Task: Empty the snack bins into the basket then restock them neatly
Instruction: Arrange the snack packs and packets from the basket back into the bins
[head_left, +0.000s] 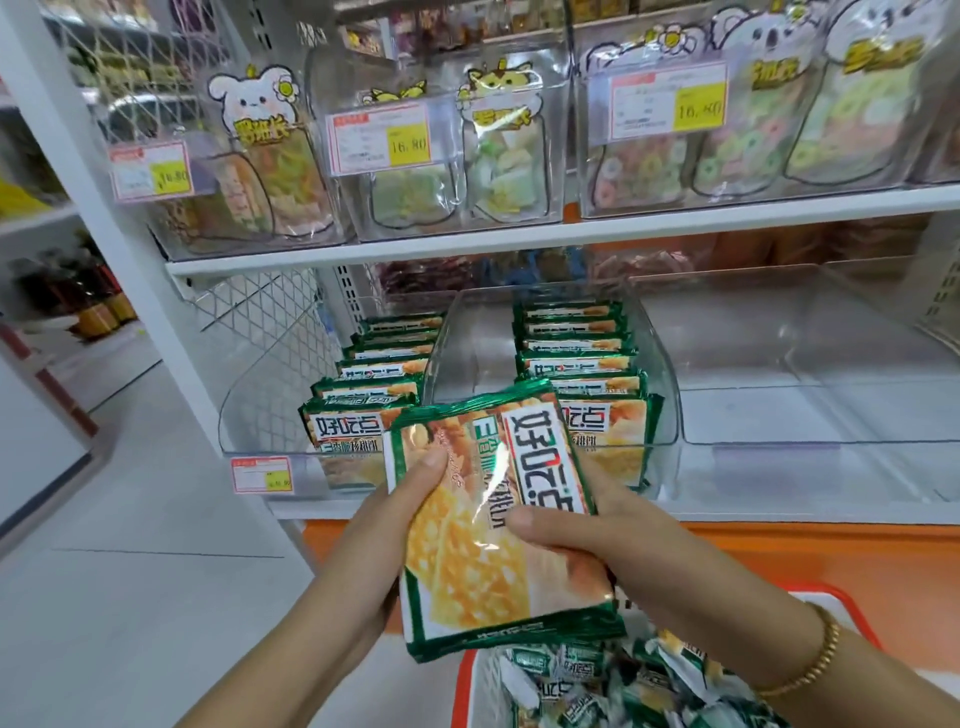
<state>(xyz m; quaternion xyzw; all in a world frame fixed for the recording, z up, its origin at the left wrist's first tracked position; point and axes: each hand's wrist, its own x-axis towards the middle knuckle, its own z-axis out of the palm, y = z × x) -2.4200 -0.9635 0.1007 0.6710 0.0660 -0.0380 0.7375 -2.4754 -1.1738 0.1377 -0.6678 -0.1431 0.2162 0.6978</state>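
Packets in green foil lie loose and jumbled in the basket, nearest the person at the bottom of the view. Just above it, both hands hold a stack of packets flat and face up. The left hand grips the stack's left edge, thumb pressed on top and fingers curled beneath. The right hand grips the right edge the same way, and a gold bracelet circles that wrist.

The packets look light and thin. Their glossy film probably lets them slide over one another, and the biscuits inside may crack if squeezed. Holding the stack by its two side edges, squared up, seems safer than pressing on the middle.

Beyond the stack, along the front edge of the lower shelf, the left bin holds a row of upright packets. The middle bin has a row down its right side and a gap on its left, likely where this stack belongs. The right bin shows no packets.

Farthest off, the upper shelf carries clear bins of cartoon-printed pouches.
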